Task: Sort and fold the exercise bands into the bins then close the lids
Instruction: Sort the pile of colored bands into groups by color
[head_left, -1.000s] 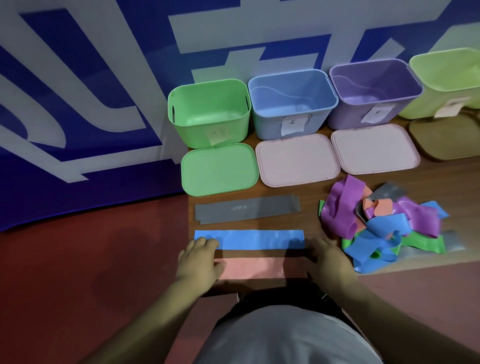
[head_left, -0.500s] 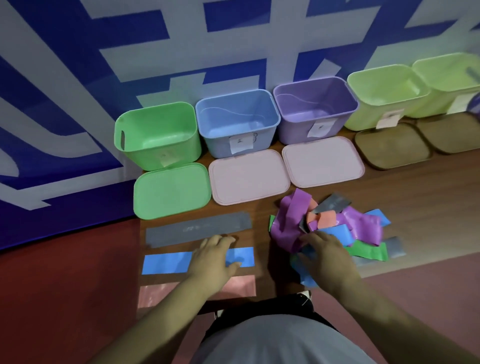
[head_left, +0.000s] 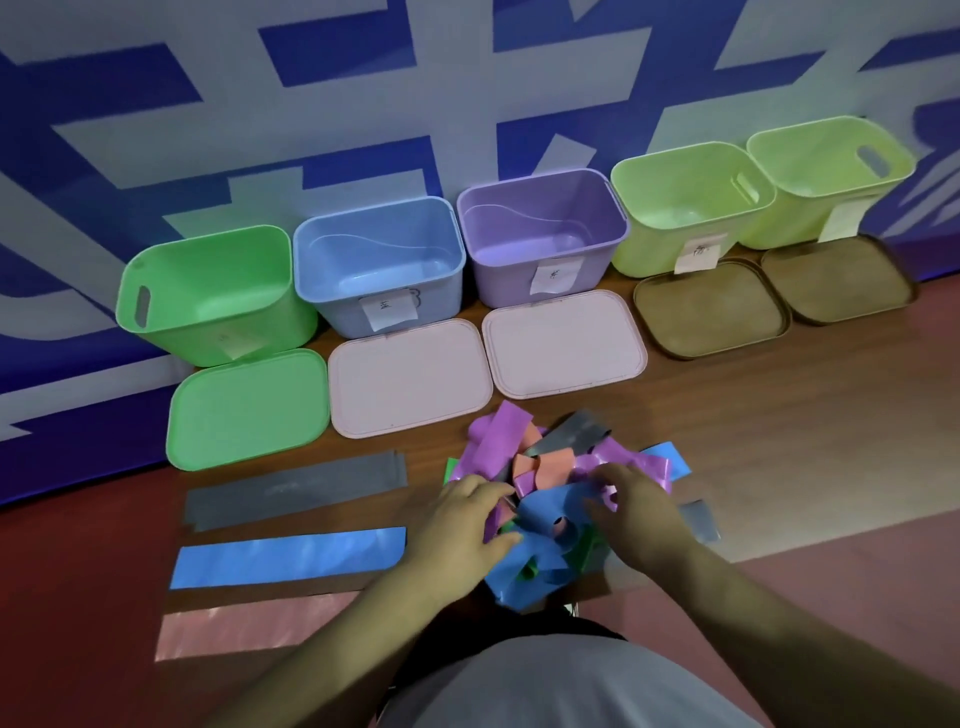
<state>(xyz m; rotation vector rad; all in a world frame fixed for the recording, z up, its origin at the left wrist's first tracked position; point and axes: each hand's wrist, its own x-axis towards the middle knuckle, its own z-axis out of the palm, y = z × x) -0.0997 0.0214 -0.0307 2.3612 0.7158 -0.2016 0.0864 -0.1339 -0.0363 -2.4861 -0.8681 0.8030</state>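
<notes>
The left hand (head_left: 457, 519) has left the flat blue band (head_left: 291, 556), where it lay half a second ago, and now sits on the left side of the pile of bands (head_left: 545, 462). The right hand (head_left: 639, 514) is on the pile's right side. The fingers of both hands bend down into the tangle of purple, blue, orange, green and grey strips. The fingertips are buried, so I cannot tell whether either hand grips a band.

Left of the pile, three bands lie flat and parallel on the wooden surface (head_left: 727, 441): a grey band (head_left: 296, 488) farthest from the person, the blue band in the middle, and a pink band (head_left: 249, 623) nearest.

Along the wall stand five open bins: green bin (head_left: 208, 296), blue bin (head_left: 379, 265), purple bin (head_left: 540, 234) and two yellow-green bins (head_left: 685, 208). A lid lies in front of each: a green lid (head_left: 249, 410), two pink lids (head_left: 410, 379) and two brown lids (head_left: 711, 312).
</notes>
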